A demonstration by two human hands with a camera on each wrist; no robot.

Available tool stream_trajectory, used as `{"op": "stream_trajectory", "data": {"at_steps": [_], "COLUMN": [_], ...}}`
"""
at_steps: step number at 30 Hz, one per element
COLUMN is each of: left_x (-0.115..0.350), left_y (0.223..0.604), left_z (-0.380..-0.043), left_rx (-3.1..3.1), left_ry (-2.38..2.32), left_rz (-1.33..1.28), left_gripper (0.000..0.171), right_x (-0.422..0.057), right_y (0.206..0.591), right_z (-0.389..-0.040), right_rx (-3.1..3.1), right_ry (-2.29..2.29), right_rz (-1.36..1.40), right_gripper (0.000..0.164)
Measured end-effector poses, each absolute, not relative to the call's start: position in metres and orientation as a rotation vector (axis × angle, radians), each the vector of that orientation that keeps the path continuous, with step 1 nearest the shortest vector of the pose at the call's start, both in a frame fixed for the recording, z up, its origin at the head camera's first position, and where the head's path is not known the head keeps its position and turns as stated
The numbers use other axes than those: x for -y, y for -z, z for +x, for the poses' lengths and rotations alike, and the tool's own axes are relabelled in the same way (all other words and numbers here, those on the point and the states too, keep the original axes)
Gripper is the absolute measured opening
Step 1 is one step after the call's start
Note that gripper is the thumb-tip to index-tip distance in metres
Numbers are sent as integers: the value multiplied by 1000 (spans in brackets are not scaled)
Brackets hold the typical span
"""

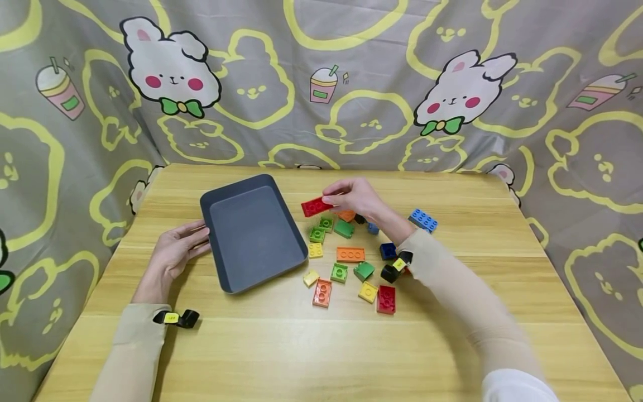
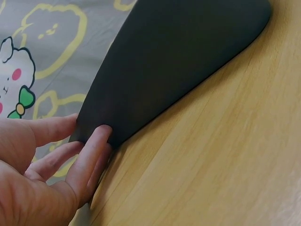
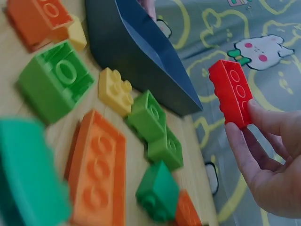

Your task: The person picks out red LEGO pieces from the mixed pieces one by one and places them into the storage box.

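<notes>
As we look from the head, the right hand [image 1: 355, 198] pinches a red brick [image 1: 314, 207] near a gray tray [image 1: 256, 234]. From the left wrist, the left hand's [image 2: 44, 193] loosely extended fingers [image 2: 87, 157] touch the tray; from the right, the brick is raised.

A pale yellow-brown wood-grain tabletop [image 1: 281, 357] is boxed in at the back and both sides by a grey fabric curtain [image 1: 303, 125], pretty much plastered with chunky yellow animal outlines [image 1: 344, 46]. White cartoon bunnies [image 1: 168, 64] with pink cheeks and green bows are printed on it too, plus pink drink cups [image 1: 322, 88] with green straws.
</notes>
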State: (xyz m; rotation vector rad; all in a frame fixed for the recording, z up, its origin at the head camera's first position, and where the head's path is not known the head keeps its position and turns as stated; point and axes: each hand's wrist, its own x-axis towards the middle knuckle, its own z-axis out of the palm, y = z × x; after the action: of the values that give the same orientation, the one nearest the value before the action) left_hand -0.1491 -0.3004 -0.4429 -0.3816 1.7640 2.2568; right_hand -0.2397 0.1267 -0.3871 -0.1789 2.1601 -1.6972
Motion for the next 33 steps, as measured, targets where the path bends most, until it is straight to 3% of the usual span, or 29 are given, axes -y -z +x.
{"op": "stream_trajectory", "data": {"at_steps": [14, 33], "left_x": [299, 300], "left_y": [442, 443], "left_z": [-149, -148], "left_rx": [-1781, -1807], "left_ry": [-2253, -2240], "left_rz": [-362, -368], "left_gripper": [25, 26], "right_x": [-42, 53], "right_y": [396, 406], "right_z": [-264, -261], "right_rx": [-2074, -2363], "right_ry": [1798, 1409], "right_rz": [-241, -485], "right_gripper": [28, 14]}}
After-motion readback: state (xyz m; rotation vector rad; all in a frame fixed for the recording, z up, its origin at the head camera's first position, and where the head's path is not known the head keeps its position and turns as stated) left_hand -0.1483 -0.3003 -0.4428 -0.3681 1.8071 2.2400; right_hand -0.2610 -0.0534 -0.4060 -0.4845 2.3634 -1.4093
